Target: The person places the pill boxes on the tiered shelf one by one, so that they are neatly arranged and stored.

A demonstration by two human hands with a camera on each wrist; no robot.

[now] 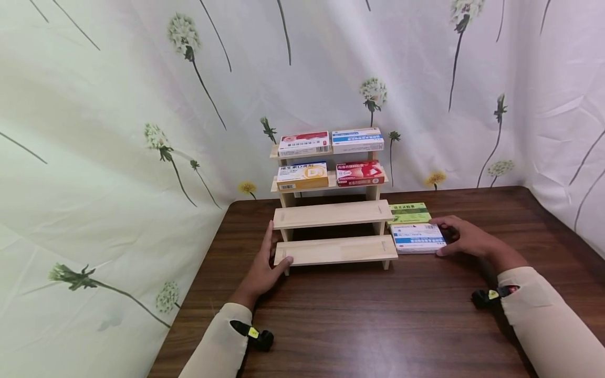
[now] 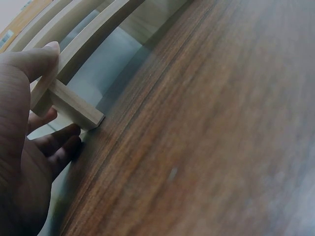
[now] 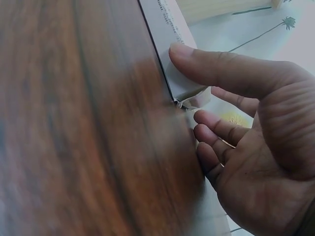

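Observation:
A stepped wooden display rack (image 1: 333,213) stands on the table. My left hand (image 1: 261,269) holds the left end of its lowest shelf, thumb on the front corner and fingers along the side. In the left wrist view the thumb (image 2: 42,60) lies against the shelf board. To the right of the rack, a white and blue medicine box (image 1: 418,239) lies flat, and my right hand (image 1: 468,239) pinches its right end between thumb and fingers. Behind that box is a green medicine box (image 1: 410,208). In the right wrist view the thumb (image 3: 197,61) presses the box's side.
On the top shelf are a red and white box (image 1: 304,143) and another white and blue box (image 1: 357,139). The second shelf bears a yellow vitamin D box (image 1: 302,175) and a red box (image 1: 360,173). A flower-patterned curtain (image 1: 321,68) hangs behind the brown table (image 1: 359,315).

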